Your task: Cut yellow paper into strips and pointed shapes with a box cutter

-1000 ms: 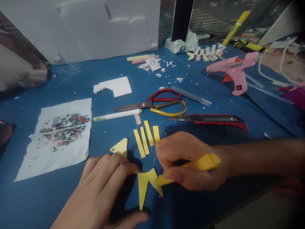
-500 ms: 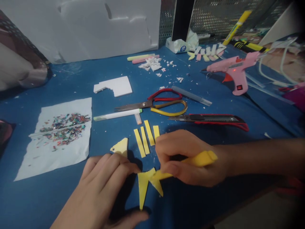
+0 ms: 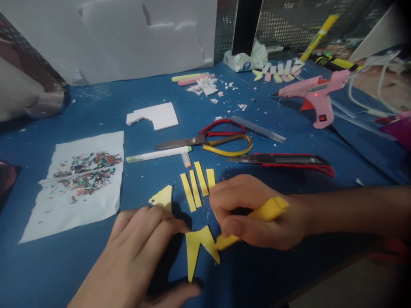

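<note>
A pointed, V-shaped yellow piece [image 3: 193, 252] lies on the blue tabletop. My left hand [image 3: 138, 244] steadies it, one fingertip at its upper left corner and the thumb at its lower tip. My right hand [image 3: 257, 214] grips a yellow marker [image 3: 271, 209], whose tip rests at the edge of the piece's right arm. Just beyond my left fingers is a fan-shaped yellow piece [image 3: 163, 197] with a small dark dot, partly hidden by the hand. Several narrow yellow strips [image 3: 195, 188] are laid out above, the rightmost close to my right knuckles.
Beyond the strips lie scissors [image 3: 224, 139], a white pen [image 3: 157, 155] and a red box cutter [image 3: 289, 160]. A pink glue gun [image 3: 317, 96] stands back right, its cord trailing. At left, white paper [image 3: 109, 201] bears shiny flakes. A white foam offcut [image 3: 165, 116] sits farther back.
The marker tip has moved right and slightly down, from the notch of the yellow piece to the outer edge of its right arm. My left hand and the piece have stayed put.
</note>
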Motion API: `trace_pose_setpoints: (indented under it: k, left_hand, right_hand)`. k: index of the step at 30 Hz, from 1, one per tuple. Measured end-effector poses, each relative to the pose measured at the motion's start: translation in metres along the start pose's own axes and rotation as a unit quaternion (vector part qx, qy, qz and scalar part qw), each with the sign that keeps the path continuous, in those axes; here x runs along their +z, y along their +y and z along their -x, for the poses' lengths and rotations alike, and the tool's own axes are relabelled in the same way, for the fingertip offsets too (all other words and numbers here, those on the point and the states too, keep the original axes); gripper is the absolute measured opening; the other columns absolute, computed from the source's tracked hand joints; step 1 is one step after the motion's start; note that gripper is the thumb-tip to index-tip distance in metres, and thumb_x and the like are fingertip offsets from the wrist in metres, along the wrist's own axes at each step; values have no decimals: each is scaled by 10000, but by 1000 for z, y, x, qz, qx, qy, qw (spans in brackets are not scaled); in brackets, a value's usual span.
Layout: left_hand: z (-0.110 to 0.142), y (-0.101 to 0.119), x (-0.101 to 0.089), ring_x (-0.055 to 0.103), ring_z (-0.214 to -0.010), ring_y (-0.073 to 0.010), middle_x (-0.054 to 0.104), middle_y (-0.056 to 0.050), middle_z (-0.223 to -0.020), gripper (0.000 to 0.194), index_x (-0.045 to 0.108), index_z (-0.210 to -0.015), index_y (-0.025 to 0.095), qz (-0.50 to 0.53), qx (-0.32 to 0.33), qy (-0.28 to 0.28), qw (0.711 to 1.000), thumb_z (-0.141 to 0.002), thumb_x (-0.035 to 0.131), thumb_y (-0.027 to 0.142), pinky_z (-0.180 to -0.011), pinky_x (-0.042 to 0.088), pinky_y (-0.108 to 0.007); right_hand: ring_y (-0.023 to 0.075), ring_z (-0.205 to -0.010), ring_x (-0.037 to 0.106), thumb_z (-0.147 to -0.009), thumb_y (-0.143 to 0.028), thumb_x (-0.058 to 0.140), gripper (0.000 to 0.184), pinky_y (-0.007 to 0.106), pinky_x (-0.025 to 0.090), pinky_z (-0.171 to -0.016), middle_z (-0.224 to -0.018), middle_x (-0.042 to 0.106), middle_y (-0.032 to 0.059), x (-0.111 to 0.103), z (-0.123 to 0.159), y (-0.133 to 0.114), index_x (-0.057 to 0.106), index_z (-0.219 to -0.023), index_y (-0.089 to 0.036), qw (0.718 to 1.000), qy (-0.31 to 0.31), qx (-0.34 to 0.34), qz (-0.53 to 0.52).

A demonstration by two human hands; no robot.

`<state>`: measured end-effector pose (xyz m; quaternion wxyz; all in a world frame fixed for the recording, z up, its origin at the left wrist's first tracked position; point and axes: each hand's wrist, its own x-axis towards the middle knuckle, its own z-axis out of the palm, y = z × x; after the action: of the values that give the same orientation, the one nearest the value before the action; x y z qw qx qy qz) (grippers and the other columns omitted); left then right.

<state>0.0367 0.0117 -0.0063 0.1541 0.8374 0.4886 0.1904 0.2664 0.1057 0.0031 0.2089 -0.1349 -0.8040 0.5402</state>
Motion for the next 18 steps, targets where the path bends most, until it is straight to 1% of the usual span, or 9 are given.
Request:
trace_pose_setpoints:
  k: [5, 8, 14, 18]
  left_hand:
    - [0, 0, 0, 521, -924, -247, 582, -34, -996, 488, 509, -1074, 264, 5, -2, -5, 1000, -760, 655, 608, -776, 356, -375]
    - [1, 0, 0, 518, -930, -251, 578, -38, -1004, 491, 508, -1073, 265, 5, -10, -10, 1000, -757, 657, 610, -778, 351, -382]
    - [0, 1, 0, 519, -923, -248, 572, -36, -993, 475, 506, -1073, 268, 7, -5, -6, 1000, -769, 645, 606, -770, 356, -378]
    - [0, 0, 0, 512, -922, -244, 566, -35, -998, 494, 501, -1074, 264, -3, -3, -13, 1000, -761, 650, 615, -770, 350, -367]
  right_hand:
    - [70, -585, 342, -891, -260, 470, 304, 219, 270, -563, -615, 371, -37, 0, -1, -1, 339, -633, -165, 1000, 11, -2, -1]
    - [71, -579, 329, -884, -256, 473, 304, 223, 257, -557, -598, 337, -45, 1, 0, 1, 332, -630, -166, 1000, -6, -8, -10]
    - [70, -581, 333, -904, -271, 450, 318, 222, 263, -559, -607, 347, -42, 1, -1, 1, 329, -630, -165, 1000, -2, 2, 3]
    - [71, -589, 357, -911, -271, 445, 290, 221, 282, -575, -629, 388, -33, 0, -1, 0, 373, -653, -160, 999, 23, 9, 28]
